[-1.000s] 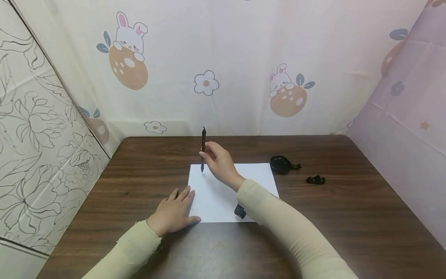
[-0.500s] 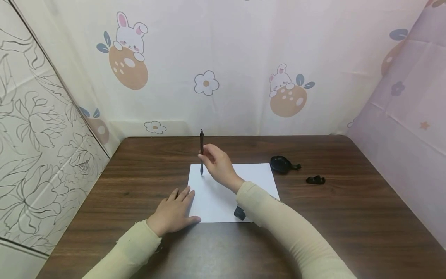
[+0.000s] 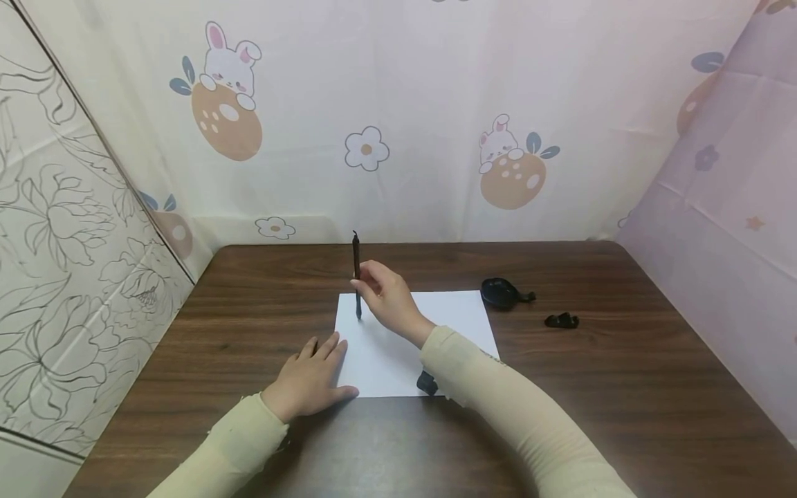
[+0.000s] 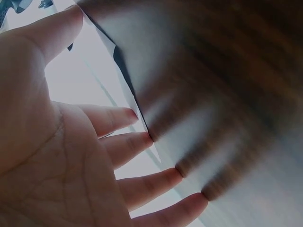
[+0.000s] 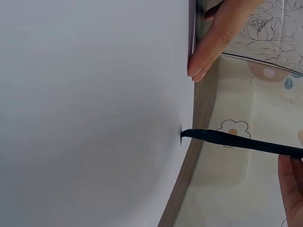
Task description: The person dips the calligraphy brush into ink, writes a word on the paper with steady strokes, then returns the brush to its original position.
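Note:
My right hand [image 3: 389, 299] pinches a dark ink brush [image 3: 356, 257] and holds it upright over a white sheet of paper [image 3: 386, 366]. In the right wrist view, the brush's bristles [image 5: 185, 135] are bent where they meet the paper near its edge; no ink mark is visible there. My left hand [image 3: 308, 384] lies spread along the sheet's left edge, thumb near the lower left corner. The left wrist view shows its fingers [image 4: 156, 184] extended, some tips at the paper's edge and others on the table.
A black dish with a short handle [image 3: 499, 293] stands beside the paper's upper right corner. Right of it lies a small black bumpy object [image 3: 562, 321]. A dark block [image 3: 426, 383] shows under my right sleeve, which hides part of the sheet. A patterned curtain [image 3: 423, 173] hangs behind the table.
My right hand and the brush have shifted slightly toward me and to the left. The left hand has stayed in place on the paper's edge.

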Action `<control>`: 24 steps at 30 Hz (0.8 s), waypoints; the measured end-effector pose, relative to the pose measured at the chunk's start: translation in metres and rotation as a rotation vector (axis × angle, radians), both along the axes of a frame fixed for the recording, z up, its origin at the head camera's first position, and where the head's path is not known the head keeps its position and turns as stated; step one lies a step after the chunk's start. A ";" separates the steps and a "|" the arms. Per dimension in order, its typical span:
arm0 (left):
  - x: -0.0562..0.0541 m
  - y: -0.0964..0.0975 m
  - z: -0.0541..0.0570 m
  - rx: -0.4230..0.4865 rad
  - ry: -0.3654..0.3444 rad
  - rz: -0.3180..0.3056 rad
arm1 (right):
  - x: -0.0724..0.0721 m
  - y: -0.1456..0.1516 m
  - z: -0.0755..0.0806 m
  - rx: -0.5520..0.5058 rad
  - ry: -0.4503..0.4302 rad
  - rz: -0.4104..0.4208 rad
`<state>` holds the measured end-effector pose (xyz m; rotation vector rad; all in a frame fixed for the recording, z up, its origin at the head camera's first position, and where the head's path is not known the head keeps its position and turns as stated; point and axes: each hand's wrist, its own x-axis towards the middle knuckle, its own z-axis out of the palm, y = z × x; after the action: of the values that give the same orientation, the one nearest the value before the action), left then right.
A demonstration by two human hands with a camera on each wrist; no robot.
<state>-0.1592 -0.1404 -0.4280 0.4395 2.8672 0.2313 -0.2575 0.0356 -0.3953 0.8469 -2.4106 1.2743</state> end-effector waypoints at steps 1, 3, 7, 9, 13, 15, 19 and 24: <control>0.000 0.000 0.000 0.000 0.000 0.000 | 0.000 0.000 0.000 0.003 0.000 0.000; 0.000 0.000 0.000 0.000 -0.002 -0.001 | 0.001 0.000 0.001 0.008 -0.006 0.001; 0.000 0.000 -0.001 0.003 -0.003 -0.001 | 0.003 0.001 0.002 0.013 -0.024 0.005; 0.000 0.000 -0.001 0.002 -0.003 -0.001 | 0.004 0.001 0.002 0.009 -0.030 0.009; 0.000 0.000 0.000 -0.001 -0.001 0.000 | 0.006 0.001 0.002 -0.002 -0.032 0.017; 0.001 0.000 0.001 -0.001 -0.002 0.001 | 0.006 0.001 0.002 -0.003 -0.032 0.019; 0.001 0.000 0.001 -0.004 -0.002 0.000 | 0.008 0.001 0.002 0.000 -0.032 0.026; 0.000 0.000 0.001 -0.005 0.005 -0.002 | 0.011 0.000 0.002 -0.013 -0.045 0.046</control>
<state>-0.1589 -0.1400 -0.4271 0.4431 2.8710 0.2235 -0.2468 0.0358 -0.3931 0.8843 -2.4286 1.3384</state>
